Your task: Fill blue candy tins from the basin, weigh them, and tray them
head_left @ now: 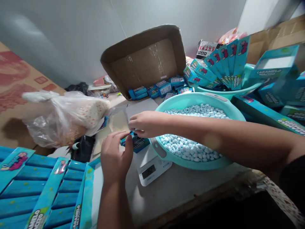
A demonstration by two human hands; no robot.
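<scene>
Lower left: trays point(14, 163) packed with rows of blue boxes point(35, 173). Behind these, a knotted clear plastic bag point(91, 111) with pale pieces inside. Left hand point(116, 152): thumb and forefinger spread slightly apart at the left end of a small blue box point(141, 145); whether they grip it, cannot tell. That box lies between the two hands, just behind the scale's display; base contact hidden. Behind, a brown cardboard box point(150, 60) stands tilted, small blue packets point(164, 88) heaped at its mouth. Right hand point(150, 123): reaches across from the right, fingers bent together over the small box; contents, if any, hidden. Below, white scale point(158, 173), display digits too dim to read. Next, teal basin point(202, 164) of pale candies point(190, 149), under the right forearm. Far right: second basin point(250, 87) bearing fanned blue cartons point(224, 60), more cartons beside it
</scene>
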